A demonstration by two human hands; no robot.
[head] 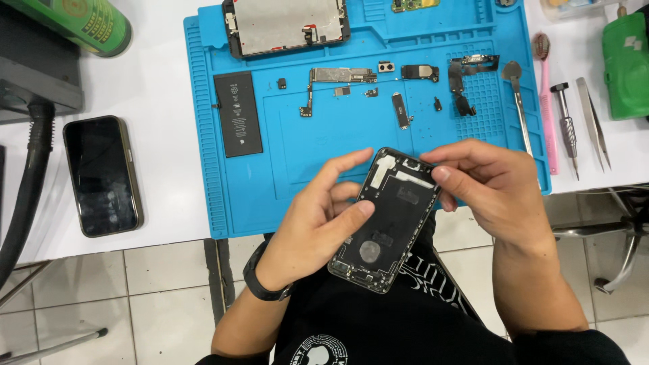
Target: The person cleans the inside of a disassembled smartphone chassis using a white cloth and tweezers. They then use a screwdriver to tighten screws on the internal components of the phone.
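White surface [162, 88] carries a green can [81, 23] with a yellow label at far left, a dark phone [101, 176], then a blue mat [284, 182] with a labelled black battery [238, 113] and small parts. Left hand [314, 223] grips the phone shell [387, 220] from the side, just off the mat's near edge; right hand [490, 186] pinches its top corner.

Matt blue rubbery mat [324, 142] — smooth

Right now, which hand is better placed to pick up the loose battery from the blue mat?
Probably the left hand: the battery lies on its side, while the right hand pinches the phone housing at the top corner.
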